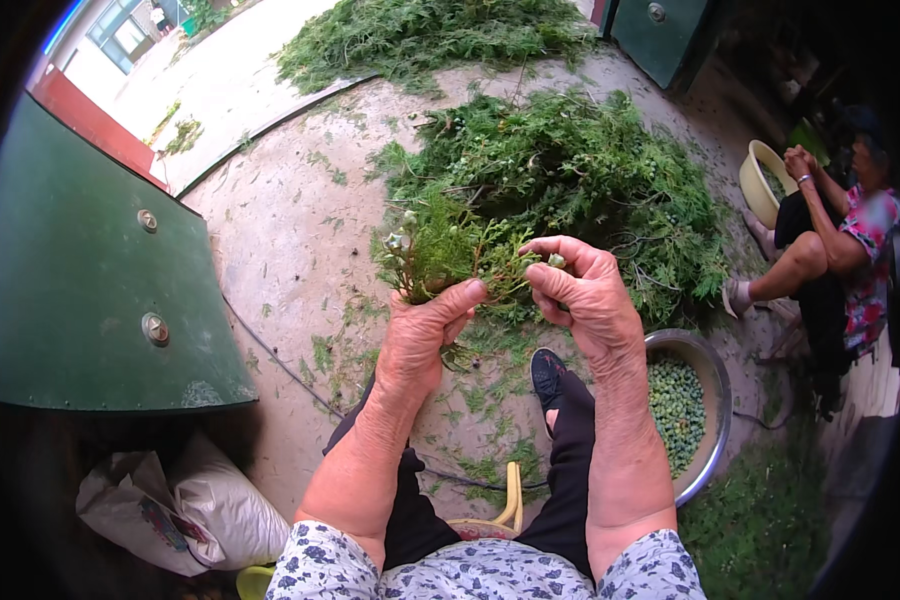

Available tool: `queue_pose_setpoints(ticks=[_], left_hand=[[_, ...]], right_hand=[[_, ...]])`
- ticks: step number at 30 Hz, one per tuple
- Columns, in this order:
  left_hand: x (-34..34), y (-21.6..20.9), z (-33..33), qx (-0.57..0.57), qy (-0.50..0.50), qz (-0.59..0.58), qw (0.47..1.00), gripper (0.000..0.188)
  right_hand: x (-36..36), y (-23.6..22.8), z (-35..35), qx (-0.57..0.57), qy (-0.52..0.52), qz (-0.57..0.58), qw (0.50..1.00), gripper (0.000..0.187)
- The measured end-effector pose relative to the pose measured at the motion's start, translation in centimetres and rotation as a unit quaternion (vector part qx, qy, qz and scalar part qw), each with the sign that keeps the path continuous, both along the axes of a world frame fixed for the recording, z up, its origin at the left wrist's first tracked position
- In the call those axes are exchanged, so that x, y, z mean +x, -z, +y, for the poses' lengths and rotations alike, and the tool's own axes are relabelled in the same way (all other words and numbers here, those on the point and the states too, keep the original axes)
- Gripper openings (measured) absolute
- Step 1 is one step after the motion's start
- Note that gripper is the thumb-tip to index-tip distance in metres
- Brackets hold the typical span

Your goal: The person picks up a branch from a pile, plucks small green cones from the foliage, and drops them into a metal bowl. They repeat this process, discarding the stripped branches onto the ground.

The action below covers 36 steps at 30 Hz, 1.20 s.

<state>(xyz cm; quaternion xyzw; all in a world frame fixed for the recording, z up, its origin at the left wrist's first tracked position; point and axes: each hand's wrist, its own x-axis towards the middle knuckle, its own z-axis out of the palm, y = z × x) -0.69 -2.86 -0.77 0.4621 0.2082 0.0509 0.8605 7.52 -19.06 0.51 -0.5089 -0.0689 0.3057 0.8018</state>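
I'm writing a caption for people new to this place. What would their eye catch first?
Probably the bunch of green sprigs at the centre, gripped in the left hand, with the right hand's fingertips at its right side. Just beyond spreads a large heap of leafy branches on the floor. To the right, a round metal basin holds many small green cones, while another person sits farther right.
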Motion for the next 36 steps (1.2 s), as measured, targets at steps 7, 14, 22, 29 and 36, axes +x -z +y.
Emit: queue_pose_setpoints(ticks=[7, 14, 22, 29, 36], left_hand=[[-0.1, -0.8, -1.0, 0.035, -0.054, 0.021, 0.998, 0.010], [-0.6, -0.8, 0.3, 0.022, 0.062, -0.004, 0.998, 0.022], [-0.4, -1.4, 0.1, -0.016, 0.150, 0.032, 0.988, 0.037], [-0.5, -1.3, 0.6, -0.002, 0.194, 0.028, 0.981, 0.037], [-0.3, -1.9, 0.4, 0.001, 0.198, 0.026, 0.980, 0.036]], right_hand=[[0.1, 0.5, 0.1, -0.050, 0.232, -0.084, 0.968, 0.015], [1.0, 0.0, -0.5, 0.174, 0.133, 0.115, 0.969, 0.013], [-0.2, 0.5, 0.5, 0.070, -0.018, 0.041, 0.997, 0.024], [-1.0, 0.5, 1.1, 0.110, -0.064, 0.054, 0.990, 0.032], [-0.8, 1.2, 1.5, 0.129, -0.023, 0.091, 0.987, 0.025]])
